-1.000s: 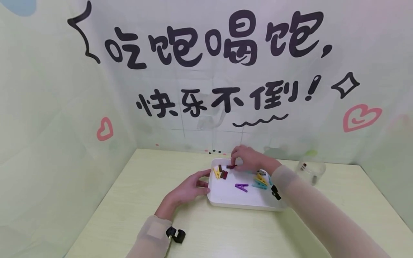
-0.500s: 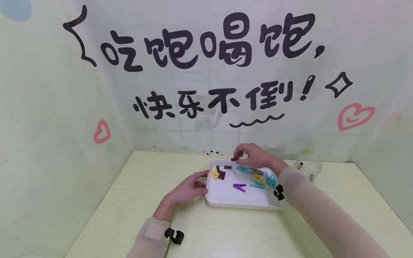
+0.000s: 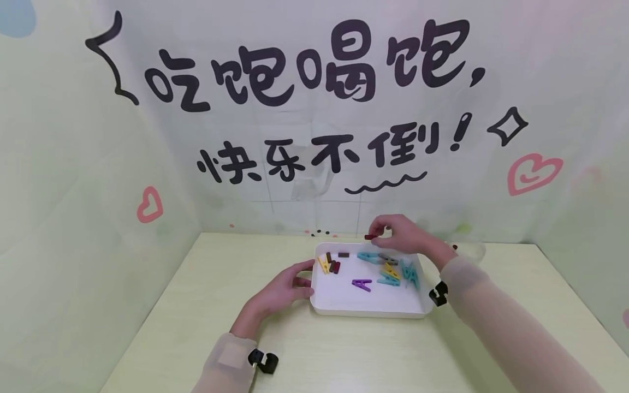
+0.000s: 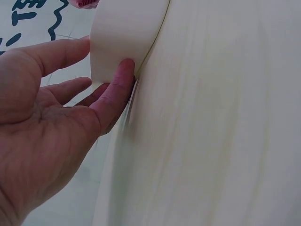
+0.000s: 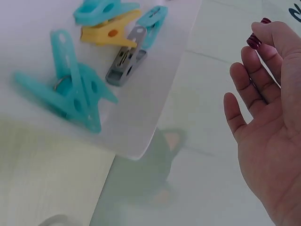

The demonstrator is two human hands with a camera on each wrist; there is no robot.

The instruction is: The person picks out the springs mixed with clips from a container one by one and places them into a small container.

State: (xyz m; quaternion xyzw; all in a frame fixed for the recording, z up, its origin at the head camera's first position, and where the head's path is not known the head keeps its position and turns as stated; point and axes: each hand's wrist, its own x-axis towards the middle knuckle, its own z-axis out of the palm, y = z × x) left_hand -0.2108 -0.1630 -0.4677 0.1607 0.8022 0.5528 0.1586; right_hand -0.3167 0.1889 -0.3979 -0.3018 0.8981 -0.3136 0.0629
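A white tray [image 3: 368, 314] lies on the table with clothespins and small dark cylinders in it. My left hand [image 3: 282, 289] rests its fingertips against the tray's left outer wall; in the left wrist view its fingers [image 4: 123, 70] touch that smooth side. Over the tray's back edge, my right hand [image 3: 400, 233] pinches a small dark red ridged cylinder [image 5: 258, 35] between thumb and fingertips. Several brown and dark red cylinders [image 3: 334, 267] lie at the tray's left beside a yellow clothespin [image 3: 324, 265]. A purple clothespin [image 3: 362, 284] sits near the middle.
Teal clothespins [image 3: 409, 273], a yellow one [image 3: 390, 271] and a grey one [image 5: 127, 56] cluster at the tray's right. Behind the right forearm, a clear container [image 3: 475, 251] is partly hidden. A printed wall sheet [image 3: 314, 207] stands close behind the table.
My right hand has lifted the dark red cylinder out of the tray and moved up and right with it. The left hand stays at the tray's side. The head view has shifted slightly.
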